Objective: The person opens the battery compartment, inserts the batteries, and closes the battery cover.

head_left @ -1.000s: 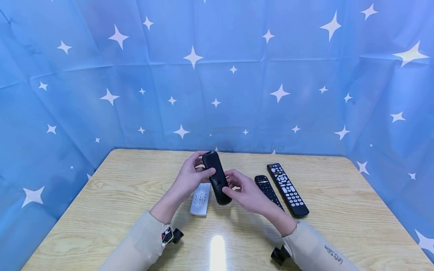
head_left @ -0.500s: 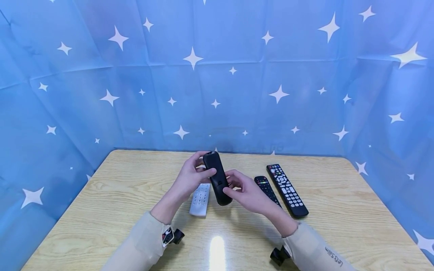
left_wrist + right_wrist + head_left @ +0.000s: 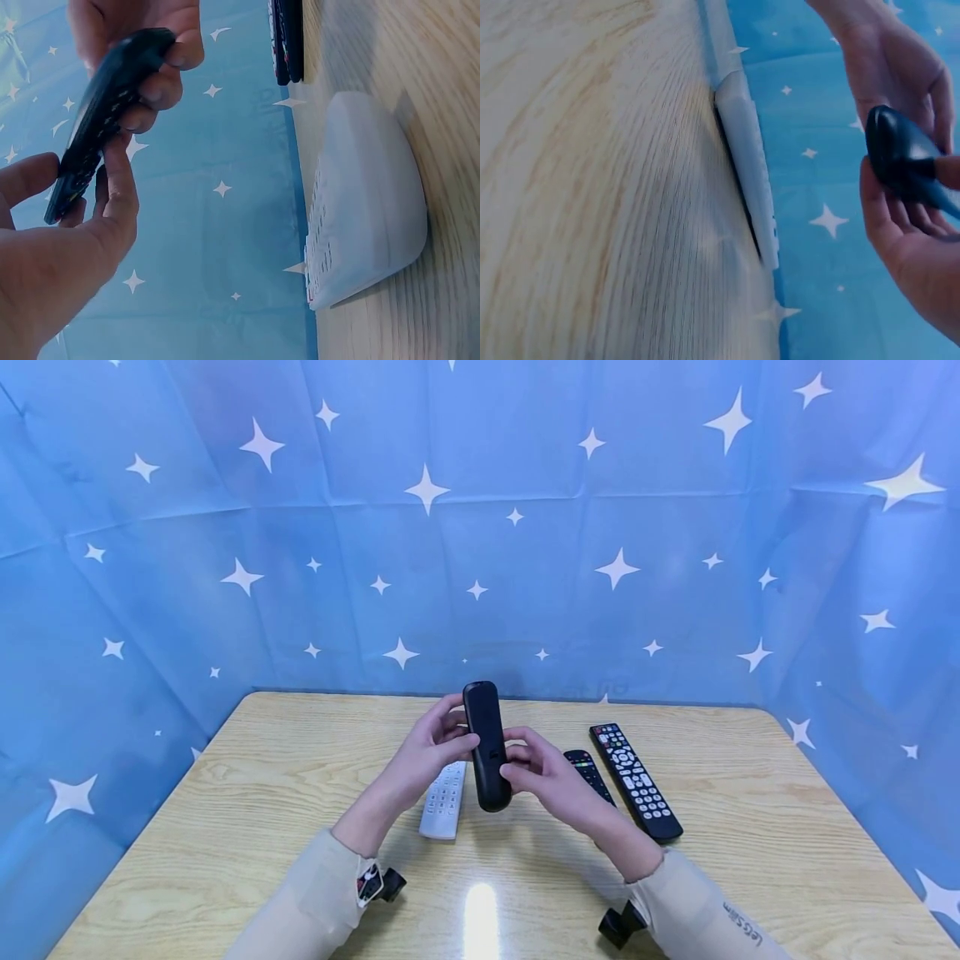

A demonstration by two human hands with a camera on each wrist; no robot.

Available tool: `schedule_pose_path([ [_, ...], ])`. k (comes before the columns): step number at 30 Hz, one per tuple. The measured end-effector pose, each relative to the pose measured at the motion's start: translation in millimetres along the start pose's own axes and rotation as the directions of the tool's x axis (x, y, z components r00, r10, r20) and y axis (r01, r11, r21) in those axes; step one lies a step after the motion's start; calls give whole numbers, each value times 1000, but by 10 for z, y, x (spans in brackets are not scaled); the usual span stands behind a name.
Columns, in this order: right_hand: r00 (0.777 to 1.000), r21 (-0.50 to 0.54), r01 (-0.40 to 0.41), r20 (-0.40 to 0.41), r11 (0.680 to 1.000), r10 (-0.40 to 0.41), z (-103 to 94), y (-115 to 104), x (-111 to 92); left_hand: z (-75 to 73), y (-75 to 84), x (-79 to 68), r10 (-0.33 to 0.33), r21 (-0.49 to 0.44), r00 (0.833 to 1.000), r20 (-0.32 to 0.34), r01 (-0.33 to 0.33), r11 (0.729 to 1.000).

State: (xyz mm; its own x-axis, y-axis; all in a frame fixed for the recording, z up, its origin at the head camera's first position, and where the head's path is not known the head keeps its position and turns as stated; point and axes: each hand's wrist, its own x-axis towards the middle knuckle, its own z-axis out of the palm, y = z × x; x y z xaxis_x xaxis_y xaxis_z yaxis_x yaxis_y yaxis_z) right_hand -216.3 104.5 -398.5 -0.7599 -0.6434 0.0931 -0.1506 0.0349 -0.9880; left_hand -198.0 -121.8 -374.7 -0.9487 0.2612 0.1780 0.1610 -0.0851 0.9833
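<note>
A black remote control (image 3: 489,752) is held up over the table with its plain back toward the head camera. My left hand (image 3: 429,758) grips its left side, thumb across the back. On the lower right side, my right hand (image 3: 553,783) pinches it between thumb and fingers. Buttons show on its other face in the left wrist view, where the fingers of both hands curl round the remote (image 3: 112,101). A white remote control (image 3: 442,802) lies buttons up on the table just below and left of it, its top end partly covered by my left hand.
To the right on the wooden table (image 3: 765,827) lie a small black remote (image 3: 588,768), partly behind my right arm, and a longer black remote (image 3: 636,781) with white buttons. A blue star-printed cloth (image 3: 525,610) hangs behind the table's far edge.
The held black remote has turned to stand straighter in the head view, its top end moving right and up. Both hands shifted slightly with it. The other remotes stay put.
</note>
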Motion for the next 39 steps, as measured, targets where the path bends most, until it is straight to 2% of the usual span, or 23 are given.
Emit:
schedule_pose_path([
  [6, 999, 74, 10, 35, 997, -13, -20, 8, -27, 6, -30, -7, 59, 7, 995, 76, -60, 998],
  [13, 996, 151, 21, 86, 988, -34, -22, 11, -55, 9, -47, -7, 115, -97, 980, 163, -100, 990],
  [21, 994, 145, 32, 98, 989, -47, -9, 1, -64, 24, -45, -23, 97, -118, 986, 134, -82, 990],
  [31, 998, 64, 14, 66, 998, -18, 5, -37, -79, 45, -9, -25, 114, -107, 987, 111, -102, 989],
  [39, 997, 36, 17, 68, 999, -20, 35, -43, -102, 54, -4, -57, 84, -107, 991, 101, -73, 992],
])
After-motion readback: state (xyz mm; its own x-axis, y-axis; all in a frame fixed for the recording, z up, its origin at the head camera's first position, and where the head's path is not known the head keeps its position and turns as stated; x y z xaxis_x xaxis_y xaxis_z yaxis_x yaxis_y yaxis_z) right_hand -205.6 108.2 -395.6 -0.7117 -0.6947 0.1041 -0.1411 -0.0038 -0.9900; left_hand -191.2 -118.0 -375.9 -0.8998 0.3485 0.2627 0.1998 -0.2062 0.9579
